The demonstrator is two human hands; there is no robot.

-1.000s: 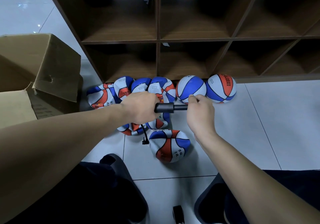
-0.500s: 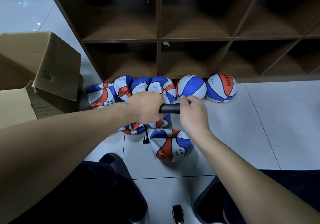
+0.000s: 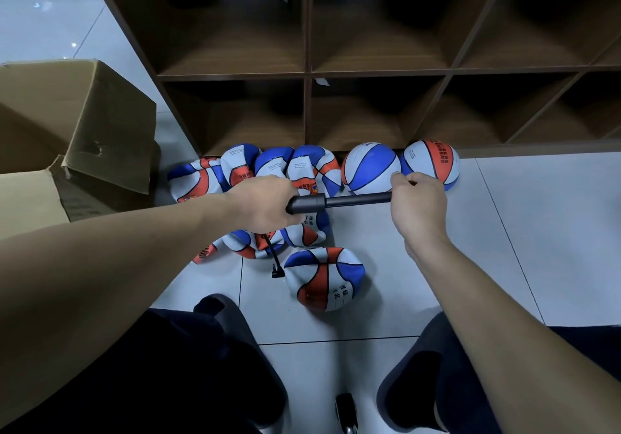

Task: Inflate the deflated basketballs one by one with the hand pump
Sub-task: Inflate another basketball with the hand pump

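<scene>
Pale glossy floor tiles (image 3: pixel 554 232) with thin grout lines, glare spots upper left. Dark wood cubby shelf (image 3: pixel 307 74) ahead. Open cardboard box (image 3: pixel 84 124) at left.

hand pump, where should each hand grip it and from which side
The hand pump lies level, so come from above. The left hand wraps the thick barrel; the right hand grips the far end of the thin, drawn-out rod. The hose hangs down from under the left hand.

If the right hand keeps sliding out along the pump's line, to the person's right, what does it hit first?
Nothing nearby, as far as this view shows: beyond the right hand lies bare floor tile. The round orange-panelled ball sits further back, probably clear, though depth is uncertain.
</scene>
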